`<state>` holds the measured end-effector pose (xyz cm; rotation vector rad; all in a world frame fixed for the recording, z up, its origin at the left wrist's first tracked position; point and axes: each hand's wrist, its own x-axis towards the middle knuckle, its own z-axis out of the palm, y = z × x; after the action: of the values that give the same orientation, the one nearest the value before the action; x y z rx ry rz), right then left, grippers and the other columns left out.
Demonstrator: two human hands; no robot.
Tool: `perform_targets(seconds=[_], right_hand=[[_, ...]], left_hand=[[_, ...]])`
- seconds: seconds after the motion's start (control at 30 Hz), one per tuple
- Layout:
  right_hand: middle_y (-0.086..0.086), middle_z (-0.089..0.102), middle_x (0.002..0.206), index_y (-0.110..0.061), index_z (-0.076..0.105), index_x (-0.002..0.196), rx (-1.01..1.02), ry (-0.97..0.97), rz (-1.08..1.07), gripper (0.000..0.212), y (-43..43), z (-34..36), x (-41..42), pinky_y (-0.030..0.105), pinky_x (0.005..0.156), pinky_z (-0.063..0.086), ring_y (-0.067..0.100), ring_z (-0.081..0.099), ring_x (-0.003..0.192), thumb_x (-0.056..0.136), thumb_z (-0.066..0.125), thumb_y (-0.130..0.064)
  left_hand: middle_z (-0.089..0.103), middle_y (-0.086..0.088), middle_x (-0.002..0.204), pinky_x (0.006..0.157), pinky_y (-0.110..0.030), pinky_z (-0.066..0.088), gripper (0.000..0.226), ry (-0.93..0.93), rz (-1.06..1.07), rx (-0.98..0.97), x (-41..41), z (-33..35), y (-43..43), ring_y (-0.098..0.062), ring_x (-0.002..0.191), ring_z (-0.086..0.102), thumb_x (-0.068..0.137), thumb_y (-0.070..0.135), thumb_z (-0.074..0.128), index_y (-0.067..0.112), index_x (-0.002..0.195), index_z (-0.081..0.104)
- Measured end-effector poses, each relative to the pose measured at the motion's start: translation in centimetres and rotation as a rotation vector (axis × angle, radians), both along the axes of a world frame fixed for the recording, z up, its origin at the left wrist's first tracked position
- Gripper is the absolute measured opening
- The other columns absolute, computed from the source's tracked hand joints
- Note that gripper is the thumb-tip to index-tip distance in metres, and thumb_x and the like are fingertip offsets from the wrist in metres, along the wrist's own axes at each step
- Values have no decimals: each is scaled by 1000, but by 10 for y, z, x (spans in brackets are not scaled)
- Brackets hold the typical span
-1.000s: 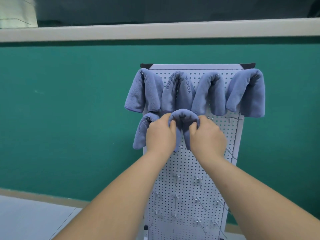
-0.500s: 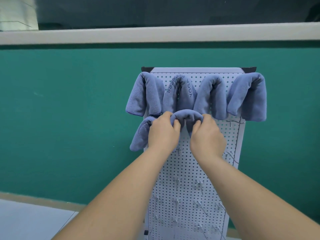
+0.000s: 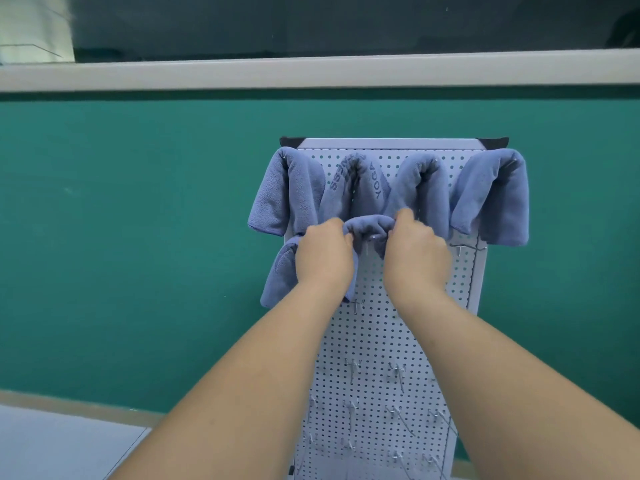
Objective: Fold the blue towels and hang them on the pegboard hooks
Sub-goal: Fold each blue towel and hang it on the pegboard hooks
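A white pegboard [image 3: 384,334] stands upright against a green wall. Several folded blue towels [image 3: 491,195] hang over the hooks of its top row. Lower down at the left edge hangs one more blue towel [image 3: 280,271]. Beside it a folded blue towel [image 3: 369,226] arches over a hook in the second row. My left hand [image 3: 323,258] grips its left side and my right hand [image 3: 415,251] grips its right side. The hook under it is mostly hidden by the cloth and my hands.
Bare metal hooks [image 3: 353,367] stick out of the pegboard's lower rows. One empty hook [image 3: 459,251] sits in the second row at the right. A pale ledge [image 3: 311,69] runs along the top of the green wall. The grey floor [image 3: 52,445] shows at lower left.
Both hands have lifted the folded towel a little higher and spread slightly apart on it. The view has tilted up, so the pegboard sits lower in the frame.
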<state>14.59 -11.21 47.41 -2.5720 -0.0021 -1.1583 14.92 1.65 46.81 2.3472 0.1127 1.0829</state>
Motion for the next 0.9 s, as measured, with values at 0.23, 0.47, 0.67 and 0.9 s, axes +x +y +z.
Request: perform_targets(seconds=[0.23,0.47,0.67,0.9], right_hand=[[10,67,91,-15,46,108,42,18,88,4,-2,-45,8,38,59,38,34,60,73,104,47,-13],[10,65,80,-19,47,105,126,40,308,18,7,-61,-5,48,67,54,38,61,72,99,61,-28],[5,62,82,-17,45,100,65,68,260,17,1,-72,4,45,64,51,33,59,74,100,61,-22],[-2,67,107,-25,49,128,137,52,365,30,-6,-110,-13,44,74,54,28,65,92,100,60,-23]], left_hand=[[70,-11,104,72,-36,39,21,38,-81,20,-8,-39,-6,-34,100,62,104,31,57,15,115,65],[67,-3,92,81,-46,55,19,28,-126,-51,-7,-63,11,-32,91,64,97,23,64,22,116,62],[69,-2,98,82,-43,55,25,-6,-174,-93,-8,-65,9,-30,93,65,99,21,64,23,124,61],[57,27,134,100,-28,50,54,-56,-269,-177,-31,-109,3,3,111,52,99,16,64,36,147,48]])
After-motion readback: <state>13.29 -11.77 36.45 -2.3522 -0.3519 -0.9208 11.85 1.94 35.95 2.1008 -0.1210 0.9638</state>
